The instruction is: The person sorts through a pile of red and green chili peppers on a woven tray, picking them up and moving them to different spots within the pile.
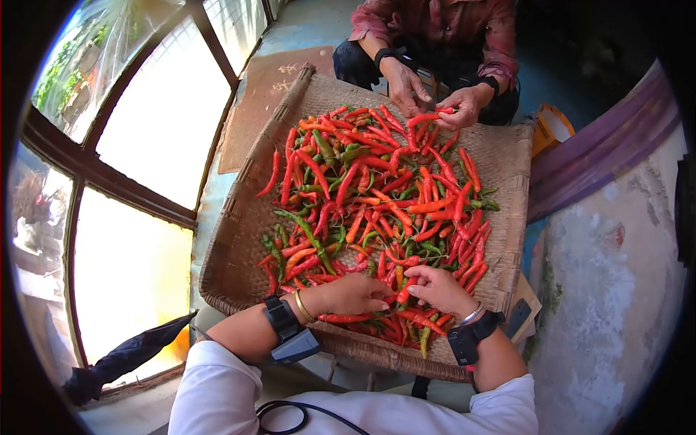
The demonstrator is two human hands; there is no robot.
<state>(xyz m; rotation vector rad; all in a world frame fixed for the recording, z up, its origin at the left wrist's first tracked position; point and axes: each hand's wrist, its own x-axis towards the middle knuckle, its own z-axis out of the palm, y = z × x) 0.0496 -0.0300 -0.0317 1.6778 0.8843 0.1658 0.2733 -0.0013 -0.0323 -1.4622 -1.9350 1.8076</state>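
Note:
A wide woven basket tray [243,217] holds a heap of chili peppers, mostly red with some green and orange ones [348,174]. At its near side, my right hand [441,291] grips a red chili pepper [405,293] between thumb and fingers. My left hand [351,296] is just left of that pepper, its fingers drawn together over the heap; whatever is between its fingertips is hidden. Loose red peppers [346,318] lie under and around both hands.
Across the tray, another person [442,29] holds a red pepper with both hands [435,98]. Windows [138,138] and a dark folded umbrella [130,357] are on the left. At right are a purple cloth [602,163], an orange-and-white container [553,129] and a wall [602,290].

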